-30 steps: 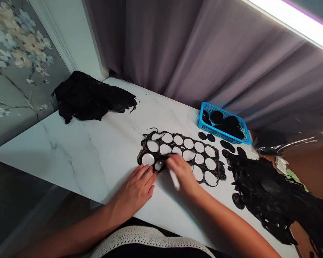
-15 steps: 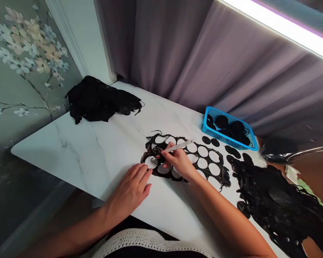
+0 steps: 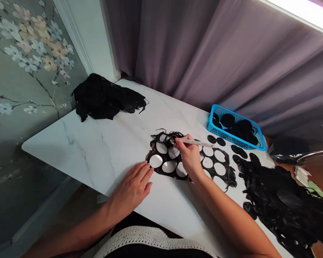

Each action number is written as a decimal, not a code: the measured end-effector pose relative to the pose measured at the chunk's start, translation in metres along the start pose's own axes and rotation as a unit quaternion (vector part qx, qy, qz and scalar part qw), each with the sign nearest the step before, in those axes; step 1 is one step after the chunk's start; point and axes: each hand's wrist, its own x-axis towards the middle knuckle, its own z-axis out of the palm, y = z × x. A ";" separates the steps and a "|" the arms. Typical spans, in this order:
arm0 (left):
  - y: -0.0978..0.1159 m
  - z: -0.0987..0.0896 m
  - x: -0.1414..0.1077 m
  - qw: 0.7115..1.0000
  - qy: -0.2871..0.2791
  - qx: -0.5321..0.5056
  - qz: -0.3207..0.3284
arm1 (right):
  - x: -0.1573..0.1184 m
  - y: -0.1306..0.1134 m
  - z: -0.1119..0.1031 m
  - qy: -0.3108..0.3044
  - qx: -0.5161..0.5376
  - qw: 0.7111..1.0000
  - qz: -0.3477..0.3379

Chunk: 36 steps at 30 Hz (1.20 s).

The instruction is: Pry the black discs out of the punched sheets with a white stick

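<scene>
A lamp [image 3: 304, 14] at upper right burns out to white with a purplish edge. The desk [image 3: 70, 147] is fairly bright, softly shadowed beside the right arm [image 3: 226, 211]; lower left is murky. Plastic [image 3: 316, 153] glints; wide-angle stretching marks the edges.

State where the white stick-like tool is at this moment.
In the head view, just right of centre, the white stick-like tool is in the right hand, over the black sheet showing white circles.

Looks forward and down from the head, near the surface [image 3: 115, 139], taking in hands [image 3: 136, 182] around centre, curtain [image 3: 204, 46] at upper right.
</scene>
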 end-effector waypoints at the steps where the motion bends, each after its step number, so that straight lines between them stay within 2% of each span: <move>1: 0.000 0.000 0.000 1.000 0.000 -0.003 -0.001 | 0.002 0.000 -0.001 -0.004 0.012 1.000 0.000; 3: 0.000 0.001 -0.001 1.000 0.002 -0.009 -0.002 | -0.001 0.001 -0.001 -0.077 -0.010 0.997 0.001; 6: 0.001 0.002 -0.002 1.000 0.005 -0.012 -0.010 | -0.018 0.003 0.001 -0.226 -0.078 0.971 0.005; 8: 0.001 0.001 -0.002 1.000 0.003 -0.010 -0.013 | -0.029 0.003 0.003 -0.282 -0.101 0.954 -0.006; 10: 0.001 0.000 -0.002 1.000 -0.001 -0.008 -0.013 | -0.034 0.003 0.003 -0.311 -0.113 0.943 -0.024; 16: 0.001 -0.002 0.000 1.000 -0.007 -0.012 -0.011 | -0.030 0.000 0.000 -0.346 -0.128 0.928 -0.060; 27: 0.001 0.001 0.001 1.000 -0.010 0.009 -0.010 | -0.035 0.001 0.003 -0.344 -0.176 0.915 -0.118; 34: 0.000 0.000 0.001 1.000 -0.008 -0.010 -0.019 | -0.053 0.001 0.006 -0.397 -0.251 0.860 -0.199; 36: 0.000 -0.001 0.002 1.000 -0.013 -0.014 -0.022 | -0.045 0.005 0.003 -0.363 -0.240 0.874 -0.216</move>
